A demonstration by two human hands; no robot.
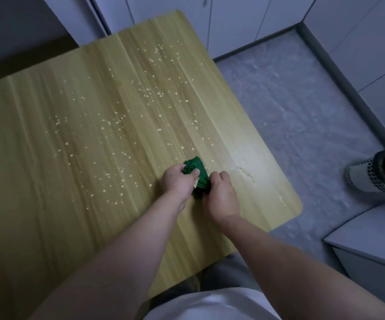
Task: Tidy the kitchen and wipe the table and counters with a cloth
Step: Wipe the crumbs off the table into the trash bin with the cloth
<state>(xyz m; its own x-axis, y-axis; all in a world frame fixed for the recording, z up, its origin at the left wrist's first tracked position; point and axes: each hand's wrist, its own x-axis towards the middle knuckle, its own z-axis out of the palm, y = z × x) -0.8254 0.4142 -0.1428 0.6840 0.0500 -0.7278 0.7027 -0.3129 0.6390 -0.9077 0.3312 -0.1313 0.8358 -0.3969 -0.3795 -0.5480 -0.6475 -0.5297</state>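
Wooden table (pixel 48 181) fills most of the view, grey floor (pixel 290 112) to its right, white cabinets (pixel 233 19) behind, and a perforated bin (pixel 376 172) sits on the floor at the right edge. Left hand (pixel 178 179) and right hand (pixel 221 195) both grip the bunched green cloth (pixel 195 167), fingers curled round it, low over the table's near-right part; whether it touches the top I can't tell. Pale crumbs (pixel 108 122) are scattered across the tabletop, with a small crumb pile (pixel 247 174) just right of the right hand.
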